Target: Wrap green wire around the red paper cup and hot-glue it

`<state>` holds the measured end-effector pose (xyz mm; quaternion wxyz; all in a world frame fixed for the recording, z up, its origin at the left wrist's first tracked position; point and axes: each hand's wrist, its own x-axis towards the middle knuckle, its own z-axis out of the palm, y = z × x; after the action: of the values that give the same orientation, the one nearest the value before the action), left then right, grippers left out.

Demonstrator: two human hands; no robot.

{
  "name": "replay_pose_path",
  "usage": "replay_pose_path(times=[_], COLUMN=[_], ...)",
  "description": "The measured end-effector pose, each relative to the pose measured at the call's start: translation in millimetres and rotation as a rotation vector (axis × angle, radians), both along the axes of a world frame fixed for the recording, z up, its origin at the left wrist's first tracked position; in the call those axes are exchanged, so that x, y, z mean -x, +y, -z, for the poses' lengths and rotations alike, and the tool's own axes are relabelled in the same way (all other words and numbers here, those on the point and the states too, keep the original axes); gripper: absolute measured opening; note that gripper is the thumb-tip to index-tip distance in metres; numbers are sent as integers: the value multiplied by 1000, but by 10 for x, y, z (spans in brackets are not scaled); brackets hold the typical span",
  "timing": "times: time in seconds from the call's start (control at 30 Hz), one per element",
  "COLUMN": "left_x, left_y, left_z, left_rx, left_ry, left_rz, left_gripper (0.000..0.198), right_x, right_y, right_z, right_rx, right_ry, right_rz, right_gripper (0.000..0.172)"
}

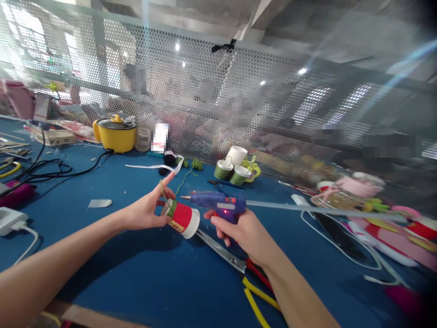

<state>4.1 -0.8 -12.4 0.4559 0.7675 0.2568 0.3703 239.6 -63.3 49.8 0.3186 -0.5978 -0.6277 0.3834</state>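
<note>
My left hand (147,210) holds a red paper cup (181,218) on its side above the blue table (136,255), index finger raised. Green yarn (170,207) is wrapped around the cup's base end, and a strand loops over my finger. My right hand (239,232) grips a blue hot glue gun (218,203) with a red light lit and a clear glue stick (307,208) sticking out to the right. Its nozzle points left, just above the cup's wrapped end. Scissors (225,251) with red handles lie under my right hand.
A yellow pot (115,133) stands at the back left with black cables (48,171) before it. Green-wrapped cups (234,172) and a white cup sit at the back centre. Yellow strips (256,300) lie near my right forearm. Pink craft items (362,191) crowd the right. A perforated mesh panel (239,91) bounds the far edge.
</note>
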Motion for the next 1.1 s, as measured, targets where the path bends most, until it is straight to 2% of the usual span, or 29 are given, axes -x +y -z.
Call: replay_pose_path(times=[0.1,0.23,0.37,0.67,0.83,0.97,1.1], left_x=[10,10,9,3,8,12,15], left_y=[6,11,29,29,27,27,26], left_z=[-20,-40,-19,-25,-35,-31,-24], left_rx=[14,19,41,36,29,19,12], left_ry=[7,13,-11,-13,8,14,18], left_rz=[8,-1,-10,-21,-34,-31,-35], left_gripper=[100,98,99,98,100,99,99], right_x=[66,100,117,157,148,152,150], right_y=[-81,-138,-169,-202,-216,-223,-213], right_z=[23,51,54,64,58,43,57], right_rx=[-28,-229,-357,-272,-274,-246,-305], right_ry=[-150,-373,-474,-453,-476,-473,-455], right_rz=[10,5,-27,-121,-92,-134,-67], right_gripper=[26,22,18,11,11,14,12])
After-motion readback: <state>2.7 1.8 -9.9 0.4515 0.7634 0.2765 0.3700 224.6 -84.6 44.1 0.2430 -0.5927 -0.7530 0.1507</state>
